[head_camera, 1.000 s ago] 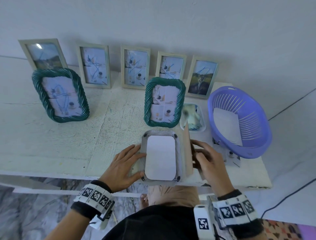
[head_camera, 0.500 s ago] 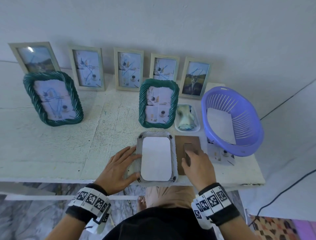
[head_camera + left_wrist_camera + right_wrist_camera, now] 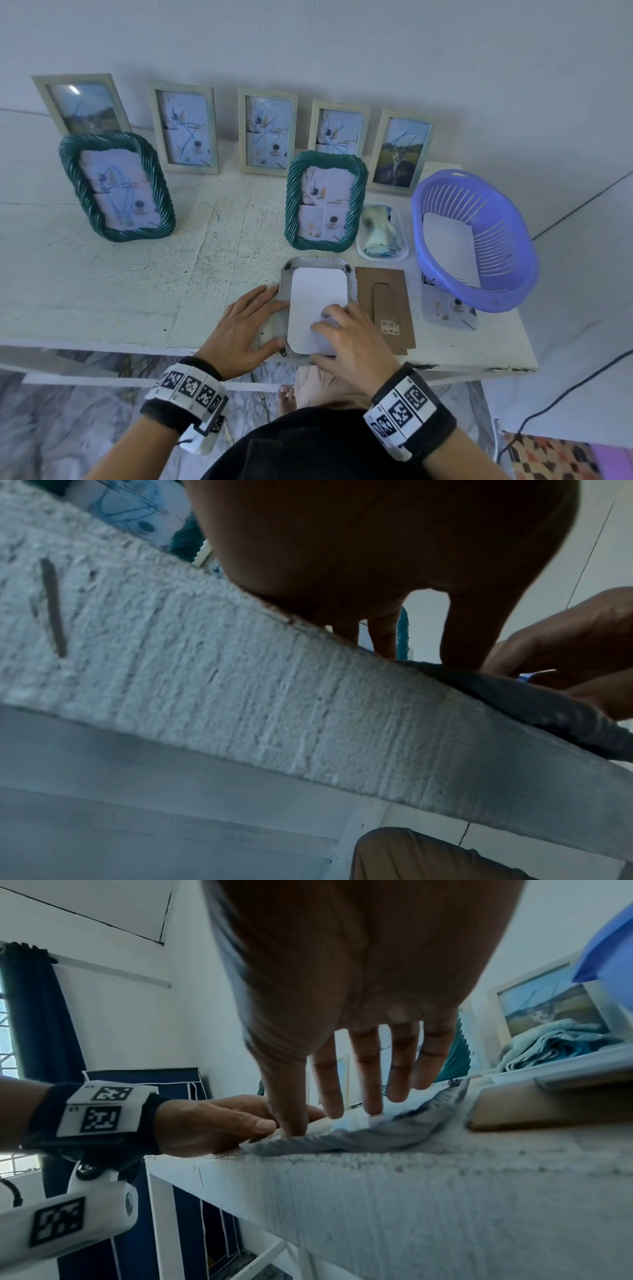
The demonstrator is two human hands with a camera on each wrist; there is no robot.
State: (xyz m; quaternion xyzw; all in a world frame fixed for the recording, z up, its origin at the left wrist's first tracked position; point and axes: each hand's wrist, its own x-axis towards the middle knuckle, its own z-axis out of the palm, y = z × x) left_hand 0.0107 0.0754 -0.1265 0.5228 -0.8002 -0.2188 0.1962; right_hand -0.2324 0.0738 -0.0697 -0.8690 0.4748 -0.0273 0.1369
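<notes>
A picture frame [image 3: 317, 263] lies face down near the table's front edge, with a white sheet [image 3: 318, 294] in its back opening. Its brown backing board [image 3: 387, 301] lies flat just to the right. My left hand [image 3: 253, 322] rests flat on the frame's left side, thumb at the near corner. My right hand [image 3: 342, 335] touches the sheet's near right part with straight fingers. In the right wrist view the right hand's fingertips [image 3: 373, 1110] and thumb touch the sheet and the frame [image 3: 359, 1139]; the left hand [image 3: 212, 1123] lies beside them.
A purple basket [image 3: 524, 246] holding a white sheet stands at the right, over a loose photo [image 3: 445, 311]. A small tray [image 3: 403, 253] with a cloth sits behind the board. Two green frames [image 3: 325, 202] and several pale frames [image 3: 267, 132] stand behind.
My right hand laid the brown backing board flat to the right of the frame, let it go, and moved left onto the white sheet. The left hand stayed on the frame.
</notes>
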